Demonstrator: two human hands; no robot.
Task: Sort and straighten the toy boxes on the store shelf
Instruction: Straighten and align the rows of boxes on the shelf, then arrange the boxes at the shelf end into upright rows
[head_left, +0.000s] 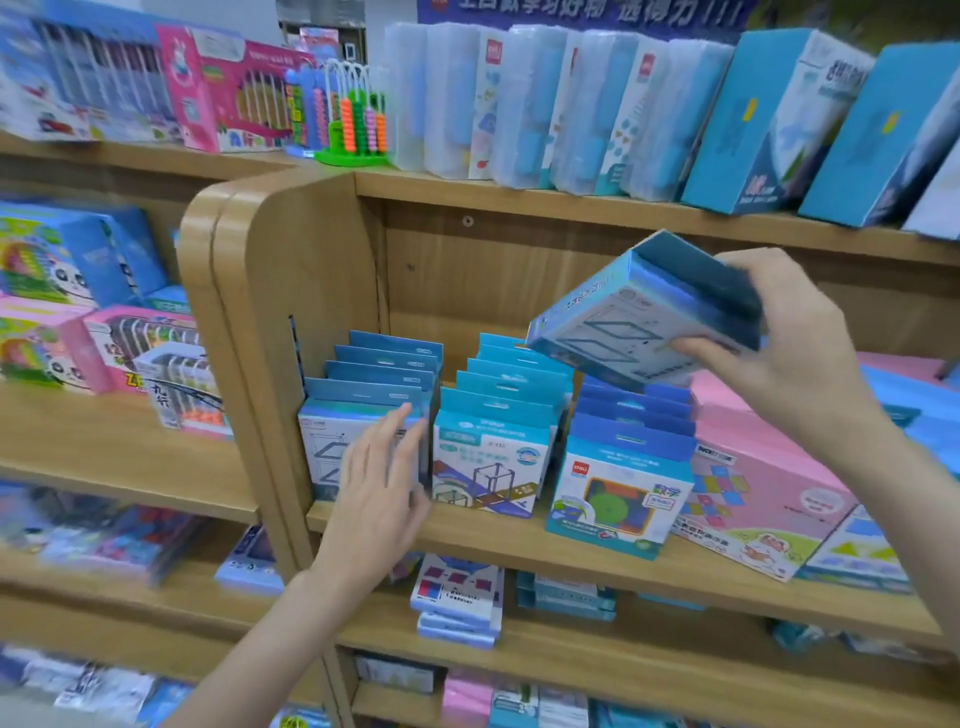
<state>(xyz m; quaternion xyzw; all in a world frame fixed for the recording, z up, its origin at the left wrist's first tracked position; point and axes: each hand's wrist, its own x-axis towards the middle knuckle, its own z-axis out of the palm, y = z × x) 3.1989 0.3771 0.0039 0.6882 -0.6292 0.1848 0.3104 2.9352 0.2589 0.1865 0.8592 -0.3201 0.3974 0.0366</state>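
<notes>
Meanwhile the right hand (779, 332) is pinching a tilted blue box (644, 317) above the rows; the left hand (382, 478), fingers spread, is touching the front box (332, 447), which might topple backward.

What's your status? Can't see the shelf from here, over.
Right hand grips a blue box, tilted above the rows. Left hand open, fingers on the left row's front box. Nothing blocking.

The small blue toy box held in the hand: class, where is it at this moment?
In the head view, the small blue toy box is tilted in the right hand, right of centre, above the rows of blue boxes.
</notes>
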